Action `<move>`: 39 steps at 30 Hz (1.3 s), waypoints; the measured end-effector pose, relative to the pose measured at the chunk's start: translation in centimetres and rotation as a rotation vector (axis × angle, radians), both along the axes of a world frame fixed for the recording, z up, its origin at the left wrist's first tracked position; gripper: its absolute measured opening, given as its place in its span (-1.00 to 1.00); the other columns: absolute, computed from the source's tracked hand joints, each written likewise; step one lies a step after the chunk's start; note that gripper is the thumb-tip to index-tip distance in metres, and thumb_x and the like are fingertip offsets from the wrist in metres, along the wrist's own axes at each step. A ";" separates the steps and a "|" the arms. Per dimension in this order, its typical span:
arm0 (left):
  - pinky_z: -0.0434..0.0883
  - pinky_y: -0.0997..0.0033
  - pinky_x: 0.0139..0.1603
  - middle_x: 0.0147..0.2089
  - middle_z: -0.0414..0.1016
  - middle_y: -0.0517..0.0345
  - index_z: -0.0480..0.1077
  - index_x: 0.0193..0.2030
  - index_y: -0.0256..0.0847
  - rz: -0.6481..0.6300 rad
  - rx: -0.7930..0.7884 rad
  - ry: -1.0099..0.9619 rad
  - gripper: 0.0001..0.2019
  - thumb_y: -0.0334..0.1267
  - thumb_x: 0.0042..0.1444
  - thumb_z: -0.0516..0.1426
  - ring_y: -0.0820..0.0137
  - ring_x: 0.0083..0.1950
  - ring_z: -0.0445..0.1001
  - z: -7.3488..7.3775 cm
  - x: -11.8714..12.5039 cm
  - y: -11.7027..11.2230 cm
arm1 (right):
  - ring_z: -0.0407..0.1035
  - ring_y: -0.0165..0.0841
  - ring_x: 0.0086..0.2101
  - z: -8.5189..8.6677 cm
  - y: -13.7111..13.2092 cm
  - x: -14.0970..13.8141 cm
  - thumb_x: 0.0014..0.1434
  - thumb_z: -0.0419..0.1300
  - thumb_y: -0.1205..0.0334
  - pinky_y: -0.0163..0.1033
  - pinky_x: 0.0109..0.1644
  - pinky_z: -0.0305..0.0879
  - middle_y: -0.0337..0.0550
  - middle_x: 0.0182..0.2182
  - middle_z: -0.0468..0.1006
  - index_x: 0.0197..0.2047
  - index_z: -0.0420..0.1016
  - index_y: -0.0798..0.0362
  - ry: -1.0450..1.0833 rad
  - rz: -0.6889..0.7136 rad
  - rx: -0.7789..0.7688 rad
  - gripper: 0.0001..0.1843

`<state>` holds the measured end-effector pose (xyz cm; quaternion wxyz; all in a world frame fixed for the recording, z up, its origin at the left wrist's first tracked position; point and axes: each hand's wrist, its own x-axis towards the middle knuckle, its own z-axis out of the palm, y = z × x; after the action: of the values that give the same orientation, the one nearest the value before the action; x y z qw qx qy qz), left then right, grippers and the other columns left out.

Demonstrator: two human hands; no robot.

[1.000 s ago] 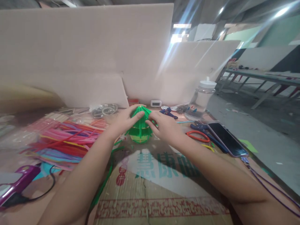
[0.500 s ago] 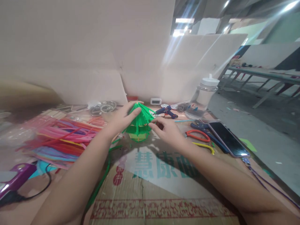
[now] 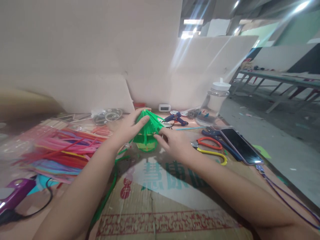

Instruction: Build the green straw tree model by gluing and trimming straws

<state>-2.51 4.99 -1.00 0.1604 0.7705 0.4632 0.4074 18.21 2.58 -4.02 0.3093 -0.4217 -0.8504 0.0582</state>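
Note:
A cone-shaped green craft piece (image 3: 146, 133), built in tiers from what look like pipe cleaners, stands upright on a printed cardboard sheet (image 3: 155, 203). My left hand (image 3: 135, 125) wraps round its upper left side, thumb across the front and fingers behind the top. At its right side is my right hand (image 3: 172, 141), with thumb and forefinger at the edge of the upper tier. Whether a strand lies between those fingertips is too small to make out. Loose green strands (image 3: 115, 173) trail over the cardboard's left edge.
Coloured pipe cleaners (image 3: 67, 146) lie in plastic at left, near a purple device (image 3: 18, 193) with a cord. Behind stand a glue gun (image 3: 176, 118), a small white clock (image 3: 164, 107) and a bottle (image 3: 215, 100). Pliers (image 3: 210, 150) and a phone (image 3: 241, 146) lie at right.
My right hand has shifted slightly left and inward against the green piece, its fingers now at the upper tier's edge. My left hand keeps its hold. The whole view has shifted a little.

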 end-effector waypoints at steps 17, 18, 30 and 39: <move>0.35 0.27 0.21 0.19 0.47 0.10 0.36 0.21 -0.12 -0.032 -0.015 -0.012 -0.51 0.11 0.30 0.02 0.19 0.18 0.42 0.1 -0.2 -0.1 | 0.08 -0.55 -0.70 -0.3 1.0 -0.4 0.18 0.17 0.03 -0.38 -0.63 -0.07 -0.37 -0.68 0.37 -0.27 0.53 0.11 0.837 0.288 -1.142 -0.70; 0.35 0.26 0.21 0.19 0.47 0.09 0.36 0.21 -0.13 -0.032 -0.014 -0.015 -0.51 0.11 0.29 0.02 0.18 0.19 0.42 0.2 -0.2 -0.1 | 0.07 -0.55 -0.71 -0.3 1.0 -0.5 0.16 0.20 0.04 -0.39 -0.63 -0.06 -0.38 -0.69 0.36 -0.28 0.53 0.10 0.859 0.281 -1.146 -0.72; 0.25 0.16 0.32 0.31 0.35 0.02 0.20 0.34 -0.13 -0.028 0.085 0.098 -0.42 0.03 0.24 0.10 0.16 0.29 0.33 0.5 0.1 -0.3 | 0.21 -0.49 -0.70 -0.6 0.3 -1.4 0.23 0.13 0.18 -0.37 -0.60 0.12 -0.36 -0.68 0.41 -0.41 0.32 0.01 0.634 0.099 -0.647 -0.82; 0.20 0.05 0.38 0.33 0.20 0.06 0.50 -0.18 -0.09 -0.199 0.186 0.292 -0.83 -0.10 0.24 0.15 0.13 0.35 0.24 1.3 -0.2 -0.8 | 0.31 -0.45 -0.56 -1.1 0.0 -0.8 0.30 0.07 0.18 -0.33 -0.45 0.16 -0.28 -0.59 0.47 -0.36 0.47 0.05 0.455 0.111 -0.501 -0.75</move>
<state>-2.76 4.18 0.28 0.0589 0.8748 0.3636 0.3147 17.38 2.59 -5.07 0.3743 -0.4136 -0.7406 0.3746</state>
